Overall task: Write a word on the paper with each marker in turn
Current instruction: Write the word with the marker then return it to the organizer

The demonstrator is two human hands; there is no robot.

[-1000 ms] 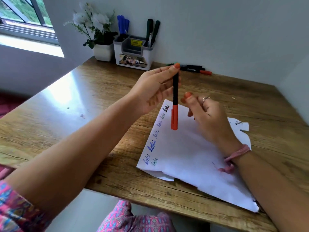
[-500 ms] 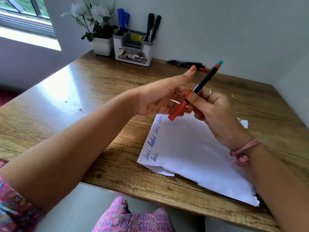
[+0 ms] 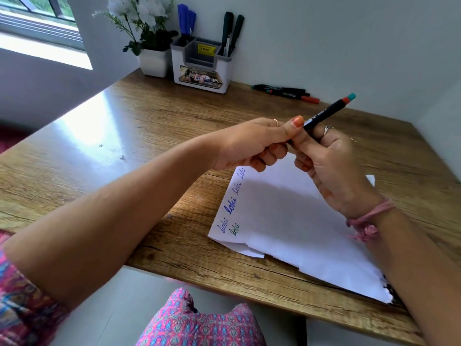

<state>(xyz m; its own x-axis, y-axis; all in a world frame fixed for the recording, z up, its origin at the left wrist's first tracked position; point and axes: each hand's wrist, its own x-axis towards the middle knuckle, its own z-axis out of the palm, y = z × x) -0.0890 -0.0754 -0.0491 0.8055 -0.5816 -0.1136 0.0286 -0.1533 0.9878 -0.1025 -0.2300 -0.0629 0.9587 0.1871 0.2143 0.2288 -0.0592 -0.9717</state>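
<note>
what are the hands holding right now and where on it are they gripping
Both hands hold one black marker above the paper. The right hand grips its barrel; the left hand closes round the lower, cap end, which is hidden inside the fingers.

- My white flower pot (image 3: 152, 62) stands by the wall, just beside my desk organizer (image 3: 200, 68).
- My wooden desk (image 3: 124, 136) bears both.
- The window (image 3: 37, 23) is at far left.

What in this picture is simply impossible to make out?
Head view only:
- The cap end of the marker: hidden inside the left hand and right hand, so capped or not is unclear.
- The top words on the paper: covered by the left hand.
- The label on the pen holder: too small to read.
- The loose markers by the wall: their print is blurred.
</note>
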